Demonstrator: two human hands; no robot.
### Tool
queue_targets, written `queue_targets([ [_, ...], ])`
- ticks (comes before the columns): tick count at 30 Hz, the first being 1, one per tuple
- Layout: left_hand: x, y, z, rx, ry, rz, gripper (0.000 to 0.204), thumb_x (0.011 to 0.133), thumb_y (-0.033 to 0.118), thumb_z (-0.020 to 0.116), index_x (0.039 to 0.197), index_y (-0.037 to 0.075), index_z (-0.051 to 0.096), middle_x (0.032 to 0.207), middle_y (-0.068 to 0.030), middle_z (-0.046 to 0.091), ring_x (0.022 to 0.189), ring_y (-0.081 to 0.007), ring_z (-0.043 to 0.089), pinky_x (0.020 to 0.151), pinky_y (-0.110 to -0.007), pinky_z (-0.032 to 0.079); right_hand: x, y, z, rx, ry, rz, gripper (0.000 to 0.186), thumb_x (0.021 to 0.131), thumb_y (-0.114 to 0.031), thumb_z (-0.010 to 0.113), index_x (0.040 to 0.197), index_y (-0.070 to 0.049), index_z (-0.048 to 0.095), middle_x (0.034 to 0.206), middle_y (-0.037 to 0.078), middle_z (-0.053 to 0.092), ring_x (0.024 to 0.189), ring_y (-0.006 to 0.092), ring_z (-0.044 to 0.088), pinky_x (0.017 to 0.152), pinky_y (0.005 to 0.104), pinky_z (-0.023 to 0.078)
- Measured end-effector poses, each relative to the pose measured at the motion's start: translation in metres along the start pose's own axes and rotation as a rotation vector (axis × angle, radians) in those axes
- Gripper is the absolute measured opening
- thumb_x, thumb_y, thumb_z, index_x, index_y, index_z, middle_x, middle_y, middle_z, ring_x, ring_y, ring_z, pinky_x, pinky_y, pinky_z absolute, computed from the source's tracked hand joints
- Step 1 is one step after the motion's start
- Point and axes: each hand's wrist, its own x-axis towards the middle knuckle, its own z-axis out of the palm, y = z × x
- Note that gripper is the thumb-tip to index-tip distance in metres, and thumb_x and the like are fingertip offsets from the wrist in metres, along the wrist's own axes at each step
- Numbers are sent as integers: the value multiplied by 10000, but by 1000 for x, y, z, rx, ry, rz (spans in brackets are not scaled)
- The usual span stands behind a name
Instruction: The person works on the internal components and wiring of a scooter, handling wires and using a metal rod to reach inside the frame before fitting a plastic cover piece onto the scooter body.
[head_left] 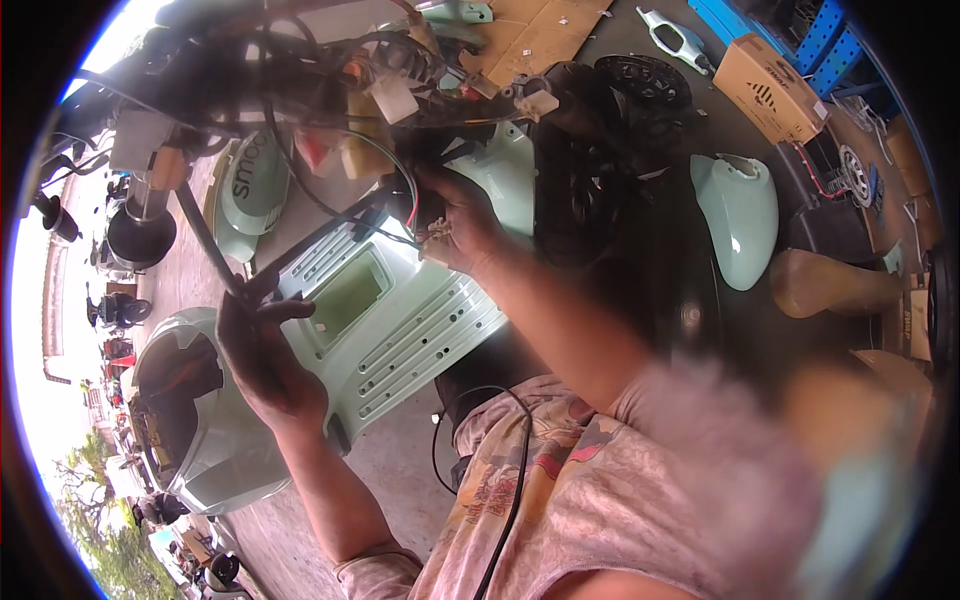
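My left hand (265, 355) is closed on a long dark tube (203, 225) hanging from a scooter's front frame (300, 70). My right hand (465, 225) grips wires with a pale connector (436, 250) among the dangling harness, its fingertips partly hidden by dark parts. Yellowish and red components (362, 150) hang just above it. Beneath both hands lies a mint-green floorboard panel (420, 330) with ribs and a rectangular opening. At the lower left, beside my left hand, is a curved mint body shell (205, 470).
Loose mint panels (732, 220) lie at the right and upper left (255, 205). Black wheels (640, 85), cardboard boxes (765, 90), a tan seat (820, 280) and blue racking (815, 45) stand around. Scooters (120, 310) line the bright outdoor area at far left.
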Motion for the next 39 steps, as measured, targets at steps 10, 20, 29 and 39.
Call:
queue_targets([
  [10, 4, 17, 26, 439, 225, 145, 457, 989, 339, 308, 996, -66, 521, 835, -110, 522, 750, -194, 517, 753, -335, 430, -7, -11, 1, -89, 82, 32, 302, 933, -148, 480, 1165, 42, 514, 988, 192, 633, 854, 284, 658, 785, 386, 551],
  [20, 85, 9, 44, 138, 314, 529, 378, 922, 240, 341, 687, -13, 496, 725, -121, 496, 698, -227, 467, 638, -340, 388, 0, -18, 10, 143, 116, 58, 237, 951, -170, 438, 1058, 14, 541, 947, 167, 642, 849, 289, 660, 792, 421, 569],
  [29, 80, 53, 54, 689, 476, 509, 279, 943, 190, 498, 1075, -56, 486, 945, -123, 459, 831, -214, 508, 711, -329, 436, 3, -21, 16, 0, 213, -20, 241, 955, -177, 431, 1065, -3, 554, 939, 152, 655, 843, 287, 664, 798, 415, 564],
  [39, 56, 55, 18, 42, -181, -83, 192, 967, 113, 370, 1128, 8, 383, 845, -96, 507, 747, -158, 494, 699, -282, 394, 9, -9, 10, 159, 141, 0, 268, 962, -176, 420, 1123, 13, 519, 1044, 185, 621, 947, 336, 627, 888, 468, 513],
])
